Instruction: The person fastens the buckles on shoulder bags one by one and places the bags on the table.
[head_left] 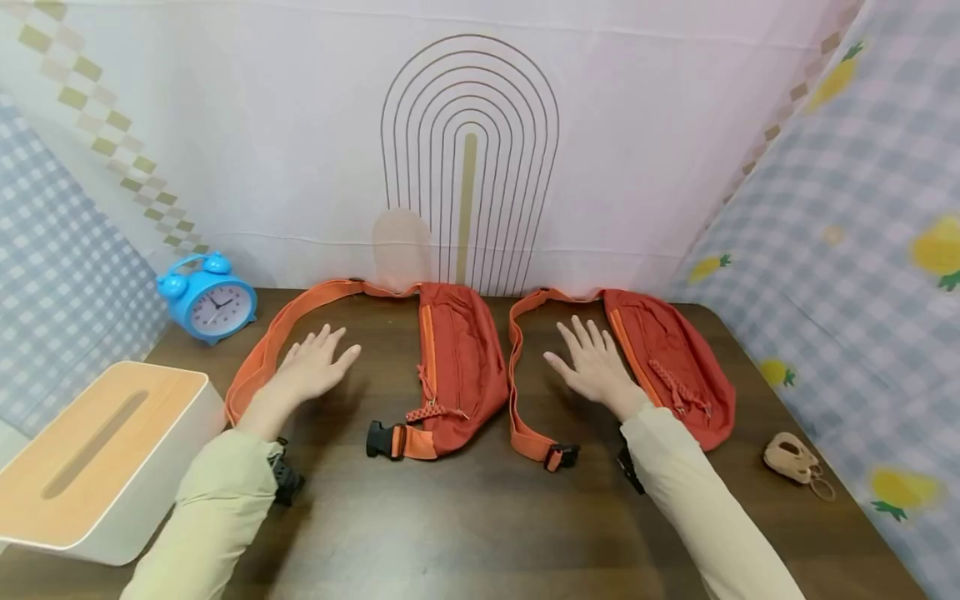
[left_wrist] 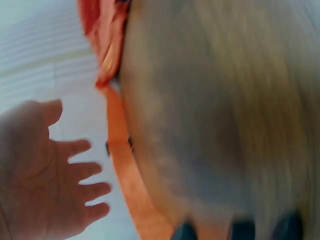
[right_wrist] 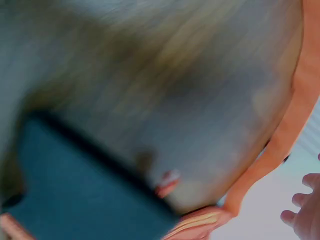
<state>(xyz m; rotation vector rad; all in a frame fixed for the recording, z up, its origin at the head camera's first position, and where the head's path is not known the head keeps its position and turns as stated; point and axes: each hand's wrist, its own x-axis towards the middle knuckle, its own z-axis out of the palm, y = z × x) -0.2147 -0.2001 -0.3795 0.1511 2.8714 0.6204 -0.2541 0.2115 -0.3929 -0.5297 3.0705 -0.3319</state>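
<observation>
Two rust-red waist bags with orange straps lie on the dark wooden table. In the head view the left waist bag has its black buckle toward the front, and its strap loops round to the left. My left hand hovers with spread fingers inside that loop, holding nothing; it also shows in the left wrist view. My right hand is spread beside the right waist bag, between the bag and its strap. It holds nothing; only some fingers show in the right wrist view.
A blue alarm clock stands at the back left. In front of it is a white tissue box with a wooden lid. A small beige keychain lies near the right edge. Cloth hangs behind the table and at both sides.
</observation>
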